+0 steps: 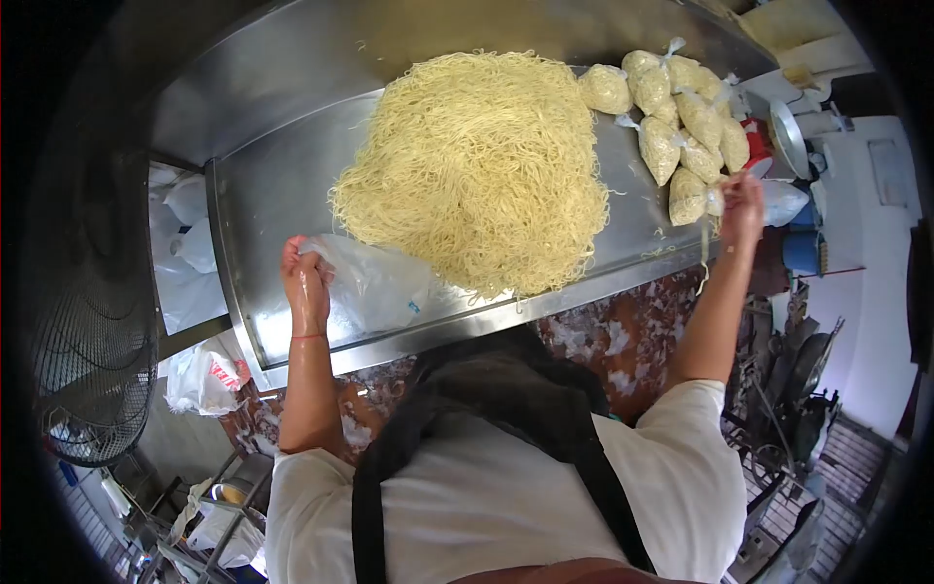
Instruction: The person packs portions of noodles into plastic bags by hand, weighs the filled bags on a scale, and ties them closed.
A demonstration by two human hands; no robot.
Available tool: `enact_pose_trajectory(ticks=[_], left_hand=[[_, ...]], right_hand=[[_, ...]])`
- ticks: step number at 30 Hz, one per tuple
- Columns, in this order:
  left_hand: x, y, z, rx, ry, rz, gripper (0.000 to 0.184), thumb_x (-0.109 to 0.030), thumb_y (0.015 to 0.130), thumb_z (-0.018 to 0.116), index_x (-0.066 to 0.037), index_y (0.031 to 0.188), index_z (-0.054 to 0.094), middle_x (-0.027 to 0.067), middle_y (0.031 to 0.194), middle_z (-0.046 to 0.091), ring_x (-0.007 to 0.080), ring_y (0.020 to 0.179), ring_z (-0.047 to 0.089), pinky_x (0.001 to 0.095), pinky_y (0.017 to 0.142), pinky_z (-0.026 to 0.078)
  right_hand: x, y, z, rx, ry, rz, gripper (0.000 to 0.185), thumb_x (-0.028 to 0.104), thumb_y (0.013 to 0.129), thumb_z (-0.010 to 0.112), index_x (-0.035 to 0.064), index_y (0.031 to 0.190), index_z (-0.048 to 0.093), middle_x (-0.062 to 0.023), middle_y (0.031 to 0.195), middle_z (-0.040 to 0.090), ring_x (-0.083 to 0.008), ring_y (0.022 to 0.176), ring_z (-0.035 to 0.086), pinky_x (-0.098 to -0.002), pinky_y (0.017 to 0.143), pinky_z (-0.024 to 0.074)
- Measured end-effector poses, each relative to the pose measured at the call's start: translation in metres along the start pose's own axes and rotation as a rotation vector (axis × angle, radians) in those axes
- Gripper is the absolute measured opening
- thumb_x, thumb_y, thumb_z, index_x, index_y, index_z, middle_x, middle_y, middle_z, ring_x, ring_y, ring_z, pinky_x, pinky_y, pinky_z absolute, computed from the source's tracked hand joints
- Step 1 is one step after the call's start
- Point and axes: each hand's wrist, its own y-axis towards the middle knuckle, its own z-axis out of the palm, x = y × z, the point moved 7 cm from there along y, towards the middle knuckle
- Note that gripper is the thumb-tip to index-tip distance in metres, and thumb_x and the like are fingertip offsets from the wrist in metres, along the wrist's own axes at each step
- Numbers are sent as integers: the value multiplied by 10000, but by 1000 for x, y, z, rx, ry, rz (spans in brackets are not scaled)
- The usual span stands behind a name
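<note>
- Left hand (pixel 304 269): clamped on the upper edge of a clear plastic bag (pixel 375 282), well apart from the right.
- Clear plastic bag: spread limply from the left fingers toward the lower left edge of the noodle mound (pixel 477 175), near the table's front rim; bore a small blue mark at one corner.
- Right hand (pixel 742 200): reached to the far right, with fingers curled at the neck of a filled bag (pixel 687 198); could not tell whether clamped on it. Hung just beside, a pale dangling strand (pixel 704 263).
- Left wrist: encircled by a thin red band (pixel 309 337).
- Noodle mound: lay loose and tangled, pale yellow, across the middle of the steel table (pixel 258 195), between the two hands and beyond.
- Other filled bags (pixel 658 153): stood or lay clustered at the table's right end, knotted at the top, behind the bag by the right hand.
- Metal bowl (pixel 789 139): set beyond the right end, near a red container (pixel 762 164), with a blue container (pixel 803 253) nearer.
- Black apron (pixel 486 380): worn over a white shirt (pixel 467 487), close to the front rim.
- Reddish floor (pixel 628 341): mottled with white patches.
- Fan (pixel 92 360): stood at far left, near a white bag (pixel 202 378) with red lettering.
</note>
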Motion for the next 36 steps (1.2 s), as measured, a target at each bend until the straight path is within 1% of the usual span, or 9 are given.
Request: enact_pose_trajectory(ticks=[6,9,11,12,16,25,30,33,36], left_hand=[[12,-19,9,-76,-11,-5,308,56,795,448,-104,1054,496,-19,696,521,52,523,396,216,453,301],[25,-25,0,-61,20,4,304,58,797,452,-104,1049,505,-9,714,550,53,523,413,204,454,309],[26,-27,2,-87,29,25,298,59,799,458,-102,1044,508,-4,712,560,56,517,417,200,454,310],[24,-32,6,-115,45,37,294,59,800,461,-100,1043,508,-3,706,561,58,511,414,201,454,308],[10,-44,26,-187,37,57,286,59,805,470,-88,1047,509,1,688,559,66,500,415,211,449,315],[-26,-9,30,-186,83,214,124,-76,887,575,-76,1009,596,-44,705,542,51,539,456,224,463,342],[-118,83,69,-183,26,517,104,-143,916,590,-79,945,666,-54,729,562,31,633,508,214,516,366],[-166,152,72,-558,791,783,294,-272,845,670,14,910,661,150,882,689,255,765,637,373,732,491],[-208,127,129,-603,724,941,399,-360,788,672,36,756,641,277,805,643,457,747,608,481,711,474]], right_hand=[[-107,-20,2,-34,-472,193,141,161,953,609,37,1020,625,-99,823,649,-216,770,653,-360,713,542],[-131,-32,58,438,-2022,386,585,303,802,742,-12,1259,557,-214,1131,662,-355,1014,643,-445,876,514],[-110,-38,148,519,-1730,278,667,302,779,769,-2,1318,521,-267,1299,561,-401,1215,528,-467,995,446],[-129,-40,179,605,-1548,-319,780,287,733,810,55,1394,469,-259,1398,476,-402,1304,447,-460,1069,389],[-184,-42,309,691,-1587,-367,832,225,708,825,177,1444,438,-242,1457,423,-359,1341,424,-410,1118,347],[-190,-22,323,784,-694,232,654,45,759,763,14,1357,498,-157,1289,599,-243,1130,611,-337,994,474],[-48,-36,361,764,-167,-230,562,-31,736,709,7,1278,564,-53,1081,681,-148,957,653,-299,914,506],[32,-51,390,815,157,-420,446,-33,762,677,9,1199,595,-55,1107,677,-154,1013,639,-305,934,502],[74,-63,411,809,314,-261,440,-16,793,665,12,1224,581,-70,1112,674,-166,1017,637,-299,922,509]])
